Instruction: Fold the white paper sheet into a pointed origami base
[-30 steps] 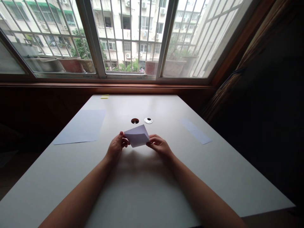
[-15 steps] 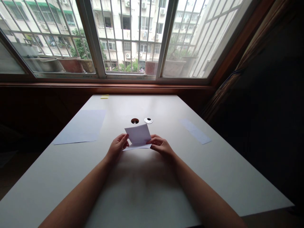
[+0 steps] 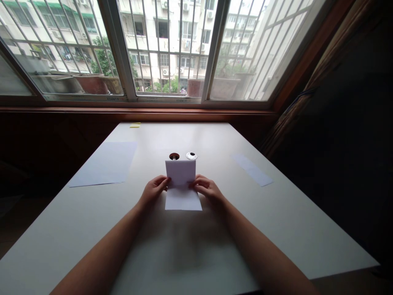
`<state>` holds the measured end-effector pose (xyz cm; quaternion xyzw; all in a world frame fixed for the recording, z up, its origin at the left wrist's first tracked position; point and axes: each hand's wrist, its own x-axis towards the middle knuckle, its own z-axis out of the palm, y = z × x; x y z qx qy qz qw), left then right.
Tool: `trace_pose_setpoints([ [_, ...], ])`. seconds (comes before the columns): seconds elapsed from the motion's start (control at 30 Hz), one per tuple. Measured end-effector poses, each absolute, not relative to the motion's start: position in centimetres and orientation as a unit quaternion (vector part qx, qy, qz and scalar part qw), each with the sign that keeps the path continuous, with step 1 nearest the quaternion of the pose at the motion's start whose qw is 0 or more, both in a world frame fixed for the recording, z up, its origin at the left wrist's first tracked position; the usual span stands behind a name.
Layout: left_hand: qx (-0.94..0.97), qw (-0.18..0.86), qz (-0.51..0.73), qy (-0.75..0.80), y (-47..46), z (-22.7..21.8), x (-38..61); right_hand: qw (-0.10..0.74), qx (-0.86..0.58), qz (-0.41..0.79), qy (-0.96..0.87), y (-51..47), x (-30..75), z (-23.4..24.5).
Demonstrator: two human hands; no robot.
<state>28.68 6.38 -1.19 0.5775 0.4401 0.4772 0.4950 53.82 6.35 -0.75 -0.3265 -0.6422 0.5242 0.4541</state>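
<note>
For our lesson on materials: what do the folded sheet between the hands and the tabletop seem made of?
Folded sheet: probably matte white paper, judging by its straight crease and thin edges. Tabletop: smooth, white, faintly glossy, perhaps laminate, as daylight gleams softly on it; painted board is possible.

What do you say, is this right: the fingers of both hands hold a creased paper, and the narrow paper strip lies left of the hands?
Not quite: the head view shows the narrow paper strip to their right, not left. The fingers of both the left hand and the right hand do hold the creased paper.
</note>
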Motion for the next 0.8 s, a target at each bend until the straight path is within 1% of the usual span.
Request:
trace_pose_setpoints([
  [0.2,0.499,0.568,0.502,0.42,6.5,-1.6,29.1,0.461,-0.303,0.521,-0.652,6.2,53.1,-1.4],
  [0.33,0.455,0.603,0.518,0.402,6.5,-1.5,29.3,0.448,-0.308,0.529,-0.651,6.4,53.0,-2.1],
  [0.6,0.395,0.69,0.514,0.322,6.4,-1.4,29.7,0.454,-0.337,0.606,-0.56,6.2,53.7,-1.8],
  [0.8,0.392,0.711,0.494,0.31,6.2,-1.1,29.7,0.457,-0.313,0.652,-0.518,5.9,53.7,-1.5],
])
